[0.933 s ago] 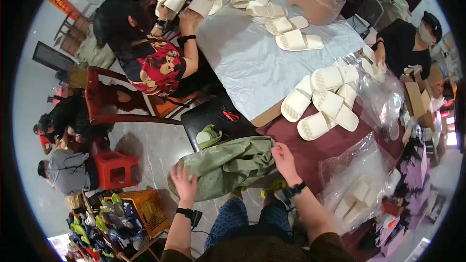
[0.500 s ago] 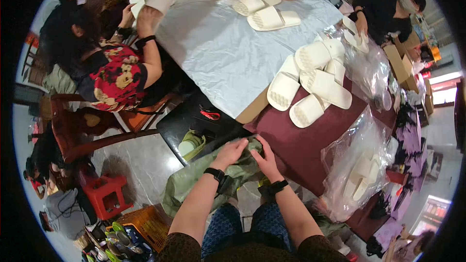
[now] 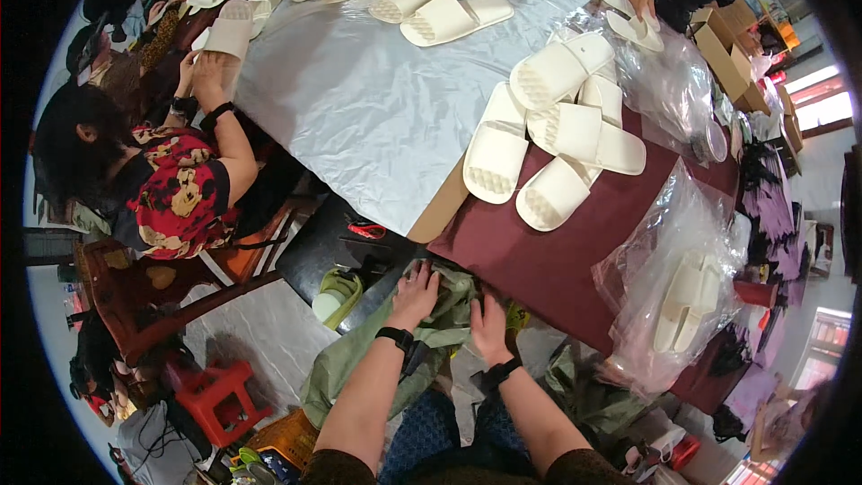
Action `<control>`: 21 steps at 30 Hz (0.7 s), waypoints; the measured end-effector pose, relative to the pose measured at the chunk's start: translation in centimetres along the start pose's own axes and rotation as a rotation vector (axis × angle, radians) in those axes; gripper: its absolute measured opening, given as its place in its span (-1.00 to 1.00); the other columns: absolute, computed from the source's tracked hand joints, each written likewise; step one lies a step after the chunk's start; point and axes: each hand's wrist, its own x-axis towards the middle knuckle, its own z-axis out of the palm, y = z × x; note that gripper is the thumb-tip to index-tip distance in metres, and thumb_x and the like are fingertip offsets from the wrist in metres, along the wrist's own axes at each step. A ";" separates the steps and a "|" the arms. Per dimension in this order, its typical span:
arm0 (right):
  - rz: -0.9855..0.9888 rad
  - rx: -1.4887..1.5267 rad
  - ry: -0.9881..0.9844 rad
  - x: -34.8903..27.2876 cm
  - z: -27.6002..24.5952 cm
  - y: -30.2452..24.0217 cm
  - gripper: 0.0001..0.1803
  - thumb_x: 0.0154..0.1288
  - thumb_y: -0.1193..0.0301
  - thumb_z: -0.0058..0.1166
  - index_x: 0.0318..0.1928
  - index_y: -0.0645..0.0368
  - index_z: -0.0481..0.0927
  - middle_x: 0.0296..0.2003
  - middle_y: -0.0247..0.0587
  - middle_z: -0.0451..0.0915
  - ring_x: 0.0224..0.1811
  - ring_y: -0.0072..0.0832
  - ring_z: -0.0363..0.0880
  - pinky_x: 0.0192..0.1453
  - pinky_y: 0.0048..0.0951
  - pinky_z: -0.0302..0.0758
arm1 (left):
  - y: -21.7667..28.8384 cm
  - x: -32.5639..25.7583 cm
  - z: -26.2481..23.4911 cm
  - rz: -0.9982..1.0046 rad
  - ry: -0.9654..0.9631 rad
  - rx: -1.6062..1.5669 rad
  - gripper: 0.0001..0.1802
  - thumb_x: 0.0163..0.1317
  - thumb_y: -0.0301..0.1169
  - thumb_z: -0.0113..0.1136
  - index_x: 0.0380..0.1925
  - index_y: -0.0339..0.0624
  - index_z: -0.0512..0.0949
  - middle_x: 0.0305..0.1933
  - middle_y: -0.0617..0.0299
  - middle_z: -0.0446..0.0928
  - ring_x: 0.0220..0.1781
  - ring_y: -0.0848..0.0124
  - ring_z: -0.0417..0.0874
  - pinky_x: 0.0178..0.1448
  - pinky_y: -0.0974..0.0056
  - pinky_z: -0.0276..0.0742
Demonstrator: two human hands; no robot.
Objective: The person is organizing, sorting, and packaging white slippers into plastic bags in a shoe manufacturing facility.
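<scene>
Left hand: grip flat, fingers spread, pressed on green sack.
Right hand: grip flat on sack too, clasping nothing.
Sack: under both hands, just below maroon surface edge.
Slippers: on surface, well beyond sack.

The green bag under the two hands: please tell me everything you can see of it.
The green bag looks like soft, crumpled olive fabric. It lies slumped below the edge of the dark red table, spreading down to the left. Both hands press flat on its upper part, the left hand beside the right hand. Its opening cannot be seen.
</scene>
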 end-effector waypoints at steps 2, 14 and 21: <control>0.109 -0.077 -0.121 2.7 -0.6 2.1 -0.57 0.41 0.28 -0.06 0.16 0.29 0.44 0.15 0.16 0.45 0.17 0.06 0.40 0.18 -0.03 0.35 | 1.9 0.0 -1.0 -0.021 0.063 0.055 -0.30 0.41 0.15 -0.33 0.46 0.15 0.06 0.56 0.30 0.01 0.47 -0.06 0.12 0.38 -0.22 0.20; 0.359 0.007 -0.154 3.0 -6.0 7.9 -0.45 0.31 0.26 0.13 0.20 0.33 0.40 0.16 -0.02 0.45 0.20 -0.21 0.41 0.30 -0.22 0.30 | -1.8 -9.8 -2.9 0.323 0.460 -0.286 -0.49 0.23 -0.17 0.23 0.07 -0.29 0.48 0.19 -0.14 0.46 0.25 -0.06 0.43 0.31 0.07 0.35; -0.379 -0.186 -0.602 -5.4 -6.9 -7.8 -0.68 0.16 0.44 0.19 -0.05 0.20 0.54 0.01 -0.02 0.54 0.02 -0.14 0.53 0.04 -0.27 0.48 | -12.9 -28.5 -3.8 -0.422 0.934 0.076 -0.20 -0.02 -0.27 0.44 0.23 -0.24 0.32 0.31 -0.21 0.25 0.29 -0.21 0.28 0.31 -0.11 0.27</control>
